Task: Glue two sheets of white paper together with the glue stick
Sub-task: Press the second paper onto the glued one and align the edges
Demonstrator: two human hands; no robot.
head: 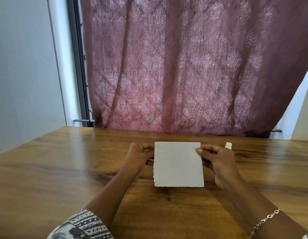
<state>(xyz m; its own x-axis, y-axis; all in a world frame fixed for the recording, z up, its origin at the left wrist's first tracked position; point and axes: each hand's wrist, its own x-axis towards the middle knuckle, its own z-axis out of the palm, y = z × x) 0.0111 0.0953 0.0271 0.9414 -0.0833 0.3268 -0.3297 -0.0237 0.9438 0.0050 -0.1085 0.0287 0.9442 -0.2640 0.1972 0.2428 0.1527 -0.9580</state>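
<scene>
A square of white paper (178, 165) with rough torn edges is held up above the wooden table (63, 169) between both hands. My left hand (138, 156) pinches its upper left edge, and my right hand (217, 161) pinches its upper right edge with the thumb on the front. Whether it is one sheet or two pressed together, I cannot tell. The white top of the glue stick (228, 145) peeks out just behind my right hand, standing on the table; its body is hidden.
A patterned maroon curtain (184, 66) hangs right behind the table's far edge. A pale wall and a dark window frame (79, 66) stand at the left. The table spreads wide on both sides of the hands.
</scene>
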